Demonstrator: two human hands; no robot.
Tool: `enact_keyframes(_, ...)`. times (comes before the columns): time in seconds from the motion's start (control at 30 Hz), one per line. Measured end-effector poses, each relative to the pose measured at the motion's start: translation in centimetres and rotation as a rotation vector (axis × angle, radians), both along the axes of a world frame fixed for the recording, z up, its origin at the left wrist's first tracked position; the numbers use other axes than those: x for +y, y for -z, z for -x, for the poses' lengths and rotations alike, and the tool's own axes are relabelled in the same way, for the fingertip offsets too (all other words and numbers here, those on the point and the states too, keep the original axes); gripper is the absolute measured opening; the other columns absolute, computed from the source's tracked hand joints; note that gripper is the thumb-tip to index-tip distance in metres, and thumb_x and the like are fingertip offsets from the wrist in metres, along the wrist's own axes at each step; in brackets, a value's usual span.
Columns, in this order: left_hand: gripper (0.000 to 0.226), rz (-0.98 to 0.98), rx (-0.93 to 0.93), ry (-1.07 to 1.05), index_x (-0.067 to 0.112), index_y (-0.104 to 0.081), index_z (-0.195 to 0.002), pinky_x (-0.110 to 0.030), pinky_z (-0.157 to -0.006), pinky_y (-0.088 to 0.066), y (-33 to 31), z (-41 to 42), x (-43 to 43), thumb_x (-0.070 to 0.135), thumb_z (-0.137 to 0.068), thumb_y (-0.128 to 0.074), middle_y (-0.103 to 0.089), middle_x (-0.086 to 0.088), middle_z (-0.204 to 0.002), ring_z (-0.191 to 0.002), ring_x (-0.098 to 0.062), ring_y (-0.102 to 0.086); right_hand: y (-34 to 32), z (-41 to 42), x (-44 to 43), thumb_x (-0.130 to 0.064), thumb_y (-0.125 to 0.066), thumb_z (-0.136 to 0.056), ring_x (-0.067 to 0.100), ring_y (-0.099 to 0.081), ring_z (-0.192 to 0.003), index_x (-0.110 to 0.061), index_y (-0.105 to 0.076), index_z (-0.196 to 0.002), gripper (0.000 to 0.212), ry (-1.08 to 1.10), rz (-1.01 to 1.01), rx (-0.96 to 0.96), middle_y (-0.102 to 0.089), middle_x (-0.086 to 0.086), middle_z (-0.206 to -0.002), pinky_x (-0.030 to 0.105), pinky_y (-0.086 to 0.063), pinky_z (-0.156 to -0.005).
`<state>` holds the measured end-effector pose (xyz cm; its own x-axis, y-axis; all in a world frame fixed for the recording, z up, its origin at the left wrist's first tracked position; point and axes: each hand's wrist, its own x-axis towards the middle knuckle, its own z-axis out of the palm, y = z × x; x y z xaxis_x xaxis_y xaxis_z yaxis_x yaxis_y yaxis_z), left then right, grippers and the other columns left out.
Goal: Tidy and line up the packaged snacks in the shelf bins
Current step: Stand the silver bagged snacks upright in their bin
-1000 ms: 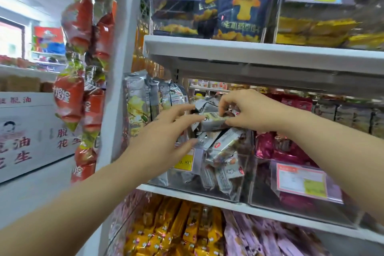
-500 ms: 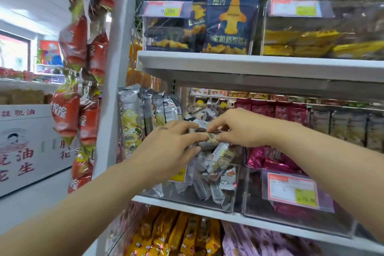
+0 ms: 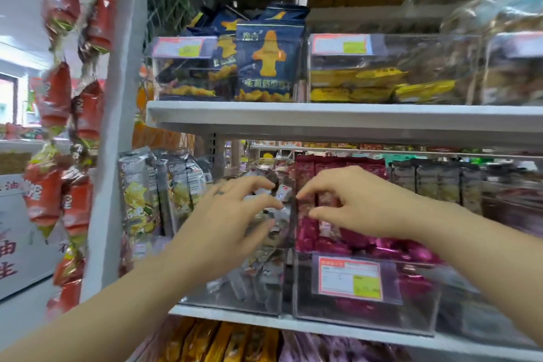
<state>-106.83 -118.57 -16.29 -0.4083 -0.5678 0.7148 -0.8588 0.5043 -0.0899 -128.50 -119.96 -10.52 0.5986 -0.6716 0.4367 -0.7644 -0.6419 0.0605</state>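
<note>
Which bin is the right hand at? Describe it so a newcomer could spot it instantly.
Find the middle white shelf, under the navy snack bags. The right hand is at a clear bin there. Unlike the left bin with its grey-and-white jumble, it holds magenta packets and bears an orange-edged price label.

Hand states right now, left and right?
Left hand: cannot tell, fingers spread over grey packets, blurred.
Right hand: closed, pinching a red packet.

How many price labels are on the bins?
4 pink-bordered price labels: three on upper-shelf clear bins, left, middle, far right; one on the magenta-snack bin below. Others may be hidden.
</note>
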Motion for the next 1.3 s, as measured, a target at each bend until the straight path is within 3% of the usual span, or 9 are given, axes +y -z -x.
enact_keyframes(0.27, 0.026, 0.02, -0.022, 0.222, 0.035, -0.063, -0.108, -0.026, -0.084, -0.037, -2.8, 11.6, -1.6, 0.043, -0.091, -0.045, -0.059, 0.019, -0.107, -0.098, -0.006, -0.057, -0.8, 11.2, 1.1, -0.034, -0.059, -0.09, 0.0, -0.056, -0.102, -0.035, -0.061, -0.119, 0.028, 0.189, 0.038, -0.044, -0.061, -0.02, -0.111, 0.018, -0.043, -0.087)
enact_keyframes(0.37, 0.019, -0.061, -0.034, 0.288, 0.038, -0.06, -0.11, -0.027, -0.085, -0.042, -3.6, 15.5, -3.2, 0.039, -0.093, -0.05, -0.054, 0.023, -0.105, -0.097, -0.002, -0.052, -0.7, 15.8, 0.5, -0.035, -0.06, -0.09, -0.001, -0.054, -0.105, -0.035, -0.06, -0.12, 0.03, 0.271, -0.007, -0.066, -0.059, -0.021, -0.114, 0.011, -0.039, -0.083)
enact_keyframes(0.47, 0.019, -0.187, -0.092, 0.32, 0.042, -0.057, -0.111, -0.031, -0.089, -0.045, -4.3, 18.6, -5.2, 0.041, -0.093, -0.051, -0.05, 0.025, -0.106, -0.096, 0.001, -0.049, -0.4, 19.9, -1.1, -0.037, -0.062, -0.088, 0.001, -0.055, -0.103, -0.035, -0.057, -0.122, 0.035, 0.332, -0.125, -0.08, -0.059, -0.016, -0.12, 0.018, -0.044, -0.089)
enact_keyframes(0.6, 0.02, -0.279, -0.178, 0.322, 0.042, -0.057, -0.112, -0.027, -0.093, -0.042, -5.2, 21.2, -8.3, 0.042, -0.092, -0.051, -0.05, 0.023, -0.11, -0.101, 0.0, -0.05, 0.5, 23.2, -4.0, -0.039, -0.065, -0.086, 0.001, -0.048, -0.097, -0.03, -0.041, -0.138, 0.058, 0.43, -0.371, 0.147, -0.048, -0.009, -0.133, 0.015, -0.036, -0.081)
enact_keyframes(0.7, 0.021, -0.329, -0.239, 0.328, 0.041, -0.059, -0.111, -0.023, -0.091, -0.041, -5.8, 22.3, -10.0, 0.043, -0.092, -0.052, -0.053, 0.02, -0.112, -0.103, 0.0, -0.052, 1.2, 24.3, -6.3, -0.039, -0.07, -0.082, 0.011, -0.05, -0.11, -0.025, -0.03, -0.145, 0.076, 0.498, -0.543, 0.254, -0.042, -0.001, -0.141, 0.018, -0.038, -0.084)
enact_keyframes(0.9, 0.029, -0.44, -0.206, 0.44, 0.049, -0.063, -0.103, -0.022, -0.094, -0.042, -5.5, 22.4, -12.3, 0.062, -0.082, -0.048, -0.057, 0.029, -0.106, -0.102, 0.009, -0.053, 2.7, 25.6, -11.2, -0.052, -0.075, -0.072, 0.031, -0.048, -0.126, -0.03, -0.017, -0.149, 0.099, 0.581, -0.687, 0.305, -0.037, 0.009, -0.148, 0.045, -0.043, -0.103)
enact_keyframes(1.07, 0.047, -0.406, -0.128, 0.523, 0.046, -0.064, -0.103, -0.018, -0.087, -0.044, -4.6, 22.3, -13.1, 0.069, -0.073, -0.037, -0.058, 0.026, -0.106, -0.099, 0.005, -0.057, 5.1, 25.1, -13.2, -0.059, -0.071, -0.072, 0.023, -0.031, -0.138, -0.021, -0.012, -0.15, 0.106, 0.614, -0.79, 0.313, -0.021, 0.001, -0.156, 0.033, -0.034, -0.108)
enact_keyframes(1.17, 0.042, -0.402, -0.088, 0.553, 0.043, -0.067, -0.101, -0.012, -0.085, -0.042, -4.3, 22.2, -13.1, 0.067, -0.075, -0.044, -0.059, 0.025, -0.104, -0.098, 0.007, -0.057, 6.1, 24.7, -13.2, -0.058, -0.072, -0.071, 0.021, -0.035, -0.135, -0.021, -0.01, -0.15, 0.107, 0.628, -0.773, 0.349, -0.026, -0.001, -0.154, 0.031, -0.035, -0.107)
enact_keyframes(1.3, 0.039, -0.439, -0.082, 0.538, 0.041, -0.068, -0.099, -0.009, -0.083, -0.041, -4.3, 22.2, -12.7, 0.063, -0.079, -0.042, -0.059, 0.022, -0.102, -0.097, 0.006, -0.056, 6.3, 24.2, -12.5, -0.048, -0.075, -0.073, 0.014, -0.047, -0.096, -0.021, -0.016, -0.147, 0.098, 0.604, -0.713, 0.374, -0.048, 0.002, -0.131, 0.025, -0.046, -0.081)
